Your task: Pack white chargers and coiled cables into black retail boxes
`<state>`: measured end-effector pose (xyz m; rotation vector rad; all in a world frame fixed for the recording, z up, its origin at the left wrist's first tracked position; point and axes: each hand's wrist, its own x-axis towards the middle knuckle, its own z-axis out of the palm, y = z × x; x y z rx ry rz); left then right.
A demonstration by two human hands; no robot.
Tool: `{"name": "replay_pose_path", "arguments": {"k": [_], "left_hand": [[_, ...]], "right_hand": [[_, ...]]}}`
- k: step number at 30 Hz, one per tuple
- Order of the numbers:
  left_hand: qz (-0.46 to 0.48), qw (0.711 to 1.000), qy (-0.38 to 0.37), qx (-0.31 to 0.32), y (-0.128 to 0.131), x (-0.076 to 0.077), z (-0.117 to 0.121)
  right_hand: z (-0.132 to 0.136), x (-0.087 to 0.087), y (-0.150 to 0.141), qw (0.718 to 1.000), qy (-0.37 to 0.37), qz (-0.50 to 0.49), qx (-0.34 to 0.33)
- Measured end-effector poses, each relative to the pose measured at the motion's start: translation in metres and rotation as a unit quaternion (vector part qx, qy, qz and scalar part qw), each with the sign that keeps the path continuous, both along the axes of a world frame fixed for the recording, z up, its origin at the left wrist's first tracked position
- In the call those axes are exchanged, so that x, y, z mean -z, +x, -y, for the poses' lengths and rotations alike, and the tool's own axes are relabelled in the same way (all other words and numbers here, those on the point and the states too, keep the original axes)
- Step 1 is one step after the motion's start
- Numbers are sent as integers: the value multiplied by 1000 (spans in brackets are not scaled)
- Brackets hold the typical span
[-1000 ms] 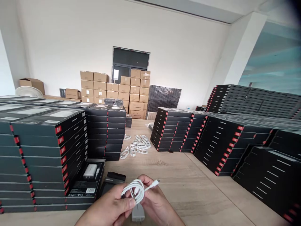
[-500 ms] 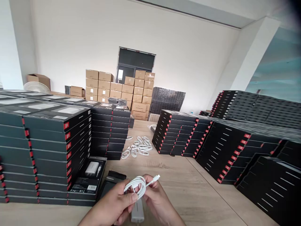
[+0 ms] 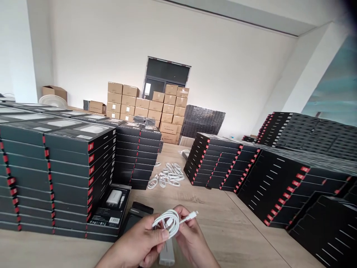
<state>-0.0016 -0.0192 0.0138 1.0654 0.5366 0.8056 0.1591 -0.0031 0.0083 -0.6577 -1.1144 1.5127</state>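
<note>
While the coiled white cable hangs over the desk, left hand: thumb and fingers pinch the coil at its lower left side.
Right hand: fingertips pinch the cable's free end, just behind its plug, which points up and to the right.
White adapter: just below the coil, partly hidden by the left hand; I cannot tell whether it is held or resting.
Flat black item: just beyond the left hand.
Low black box: left of that, a white charger showing on its top.
Looped cables: piled farther back, between stacks of black boxes.
Brown cartons: stacked in the background.
</note>
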Motion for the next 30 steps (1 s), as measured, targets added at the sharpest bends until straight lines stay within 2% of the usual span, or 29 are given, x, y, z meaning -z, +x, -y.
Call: {"name": "replay_pose_path", "arguments": {"k": [3,6,9,13,18,25,30], "left_hand": [[2,1000,1,-5,1,1,0],[0,1000,0,-21,3,4,-1],[-12,999,-4,-41,6,7,-2],[-19,997,-4,-74,9,9,-4],[-52,991,7,-120,11,12,-9],[-176,957,151,-177,5,9,-10],[-202,959,119,-159,1,0,-6]], "right_hand": [[-4,5,0,1000,1,-3,-13],[-8,6,4,997,50,51,-3],[-8,1,7,990,84,114,-1],[-2,-11,8,979,86,186,-11],[1,-17,9,976,97,193,-28],[1,-12,-6,980,84,177,34],[3,-10,-6,964,92,232,87]]}}
